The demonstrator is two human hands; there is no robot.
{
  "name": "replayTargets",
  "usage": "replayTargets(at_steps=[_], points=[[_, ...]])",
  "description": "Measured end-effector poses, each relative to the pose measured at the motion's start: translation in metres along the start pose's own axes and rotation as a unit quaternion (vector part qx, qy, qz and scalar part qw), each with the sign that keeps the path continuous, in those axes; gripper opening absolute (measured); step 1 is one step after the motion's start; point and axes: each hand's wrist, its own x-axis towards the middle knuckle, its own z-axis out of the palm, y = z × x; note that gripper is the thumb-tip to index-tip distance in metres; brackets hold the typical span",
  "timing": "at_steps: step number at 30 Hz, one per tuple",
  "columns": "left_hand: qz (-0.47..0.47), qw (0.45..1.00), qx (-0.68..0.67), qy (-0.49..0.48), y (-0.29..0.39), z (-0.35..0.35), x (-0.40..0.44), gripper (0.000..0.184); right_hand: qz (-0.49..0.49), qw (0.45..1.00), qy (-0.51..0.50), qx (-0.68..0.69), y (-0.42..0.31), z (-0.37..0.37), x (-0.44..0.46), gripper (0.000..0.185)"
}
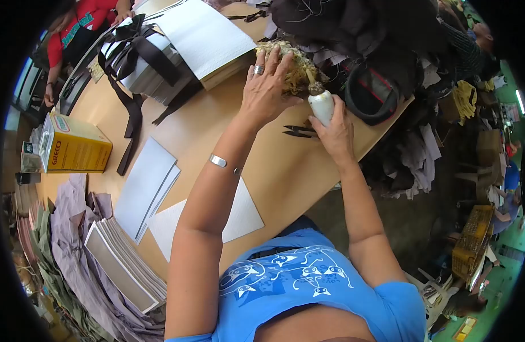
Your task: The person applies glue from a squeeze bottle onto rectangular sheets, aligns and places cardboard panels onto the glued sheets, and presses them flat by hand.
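Note:
My right hand (pixel 338 134) is wrapped round a white squeeze bottle (pixel 320 106), which has a crusted, brownish neck and a yellowish nozzle tilted away from me. With fingers stretched out, my left hand (pixel 265 91) lies over the near side of a lumpy, yellowish, crusty clump (pixel 301 64). The nozzle tip meets or overlaps this clump; which of the two, I cannot tell. Dark pointed snips (pixel 298 131) lie on the table beside my right hand. A black round item with red trim (pixel 373 94), perhaps a cap, sits to the right of the bottle.
White sheets (pixel 202 35) top a stack at the back, beside a bundle tied with black ribbon (pixel 138 57). A yellow can (pixel 77 143) stands left. Pale sheets (pixel 145 188) and a board stack (pixel 125 265) lie nearer. Dark cloth (pixel 359 28) covers the far right. A person in red (pixel 83 28) is across.

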Motion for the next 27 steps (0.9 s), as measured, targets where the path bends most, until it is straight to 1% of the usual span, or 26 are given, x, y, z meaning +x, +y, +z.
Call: replayTargets(at_steps=[1, 4, 7, 10, 13, 16, 17, 18, 19, 20, 21, 23, 27], points=[[0.006, 1.0, -0.007, 0.007, -0.001, 0.004, 0.003, 0.082, -0.005, 1.0, -0.007, -0.018, -0.002, -0.001, 0.004, 0.061], [0.02, 0.999, -0.015, 0.023, -0.006, 0.011, 0.009, 0.084, 0.08, 0.994, -0.053, -0.047, -0.008, 0.002, 0.009, 0.064], [0.021, 0.999, -0.018, 0.022, -0.005, 0.011, 0.008, 0.085, 0.058, 0.994, -0.062, -0.066, -0.004, 0.001, 0.004, 0.063], [0.012, 1.0, -0.023, 0.009, -0.003, 0.006, 0.008, 0.085, 0.072, 0.994, -0.082, -0.031, 0.006, 0.0, -0.008, 0.064], [0.014, 0.999, -0.032, 0.021, -0.005, 0.007, 0.009, 0.085, 0.088, 0.993, -0.078, 0.015, 0.013, -0.003, -0.016, 0.064], [0.017, 0.998, -0.047, 0.026, -0.006, 0.007, 0.009, 0.085, -0.016, 0.998, -0.017, 0.062, 0.012, -0.003, -0.005, 0.062], [0.014, 0.999, -0.047, 0.024, -0.006, 0.006, 0.009, 0.085, 0.073, 0.974, -0.078, 0.201, 0.011, -0.003, 0.0, 0.061], [0.01, 0.999, -0.048, 0.021, -0.005, 0.006, 0.009, 0.085, 0.159, 0.919, -0.135, 0.334, 0.009, -0.004, 0.007, 0.06], [0.007, 0.999, -0.049, 0.019, -0.004, 0.006, 0.008, 0.085, 0.24, 0.836, -0.188, 0.455, 0.01, -0.003, 0.013, 0.059], [0.012, 0.998, -0.051, 0.02, -0.004, 0.006, 0.008, 0.085, 0.304, 0.741, -0.257, 0.541, 0.025, 0.004, 0.014, 0.054], [0.016, 0.998, -0.053, 0.021, -0.005, 0.007, 0.008, 0.085, 0.302, 0.677, -0.269, 0.615, 0.031, 0.006, 0.011, 0.053], [0.016, 0.998, -0.056, 0.019, -0.006, 0.006, 0.008, 0.084, 0.29, 0.531, -0.288, 0.742, 0.04, 0.008, 0.006, 0.051], [0.014, 0.997, -0.069, 0.014, -0.006, 0.008, 0.007, 0.085, 0.299, 0.47, -0.282, 0.781, 0.042, 0.003, -0.01, 0.049]])
